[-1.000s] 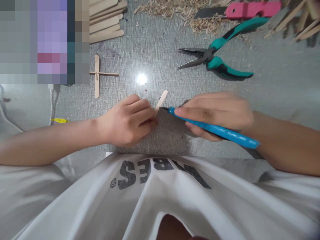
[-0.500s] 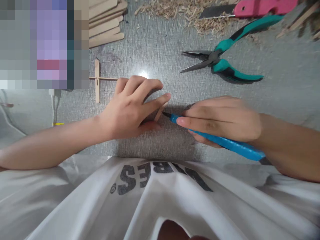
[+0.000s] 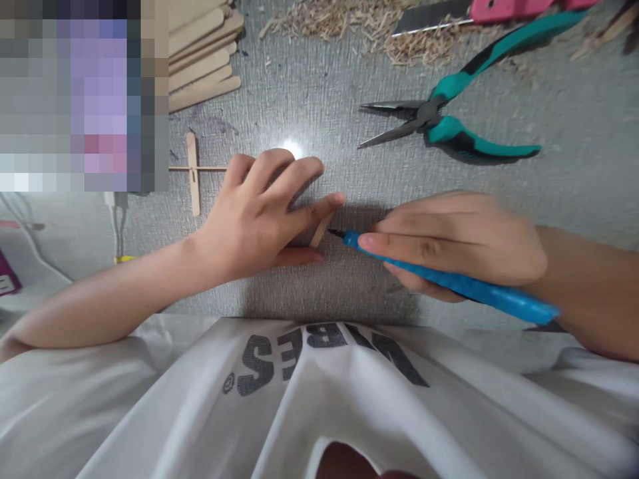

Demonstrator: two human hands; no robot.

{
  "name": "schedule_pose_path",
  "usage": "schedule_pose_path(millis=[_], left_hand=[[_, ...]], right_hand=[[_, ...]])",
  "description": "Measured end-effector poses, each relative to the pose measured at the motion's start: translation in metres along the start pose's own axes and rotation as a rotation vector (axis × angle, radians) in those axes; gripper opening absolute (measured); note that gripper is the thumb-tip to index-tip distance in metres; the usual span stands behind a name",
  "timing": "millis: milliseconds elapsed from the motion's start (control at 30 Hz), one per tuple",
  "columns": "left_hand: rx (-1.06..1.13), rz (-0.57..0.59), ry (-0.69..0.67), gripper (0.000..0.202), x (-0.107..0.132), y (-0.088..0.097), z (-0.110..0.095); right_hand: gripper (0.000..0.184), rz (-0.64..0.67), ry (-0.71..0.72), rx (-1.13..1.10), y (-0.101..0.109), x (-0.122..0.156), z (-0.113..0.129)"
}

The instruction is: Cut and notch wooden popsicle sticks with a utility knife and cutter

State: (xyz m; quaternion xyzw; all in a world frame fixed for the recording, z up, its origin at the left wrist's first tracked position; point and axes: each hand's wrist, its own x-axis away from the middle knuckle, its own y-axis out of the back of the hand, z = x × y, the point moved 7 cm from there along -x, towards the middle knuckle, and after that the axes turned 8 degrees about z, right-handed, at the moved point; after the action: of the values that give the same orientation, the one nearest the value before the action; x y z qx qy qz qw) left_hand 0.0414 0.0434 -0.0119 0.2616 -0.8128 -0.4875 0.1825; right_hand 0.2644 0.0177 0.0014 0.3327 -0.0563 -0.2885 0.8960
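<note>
My left hand (image 3: pixel 264 213) lies spread over a wooden craft stick (image 3: pixel 320 231) on the grey table, its fingers stretched out and pressing the stick flat; only the stick's lower end shows under the fingers. My right hand (image 3: pixel 459 243) is closed round a blue craft knife (image 3: pixel 449 279), held like a pen. The knife's dark tip touches the stick's exposed end, just right of my left fingertips.
Teal-handled long-nose pliers (image 3: pixel 439 120) lie at the back right. A pink-handled blade (image 3: pixel 479 13) and wood shavings (image 3: pixel 359 23) sit along the far edge. A stack of craft sticks (image 3: pixel 200 60) is at the back left, with a small wooden cross (image 3: pixel 193 171) nearer.
My left hand went from pinching the stick upright to laying it down and pressing it flat with spread fingers. The knife tip stayed at the stick's end.
</note>
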Motion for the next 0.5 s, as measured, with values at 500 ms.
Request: schedule_pose_path(millis=[500], left_hand=[[0.138,-0.020,0.045,0.084,-0.007,-0.001,0.022]], right_hand=[[0.046,-0.156,0.329,0.234,0.015,-0.012,0.008]])
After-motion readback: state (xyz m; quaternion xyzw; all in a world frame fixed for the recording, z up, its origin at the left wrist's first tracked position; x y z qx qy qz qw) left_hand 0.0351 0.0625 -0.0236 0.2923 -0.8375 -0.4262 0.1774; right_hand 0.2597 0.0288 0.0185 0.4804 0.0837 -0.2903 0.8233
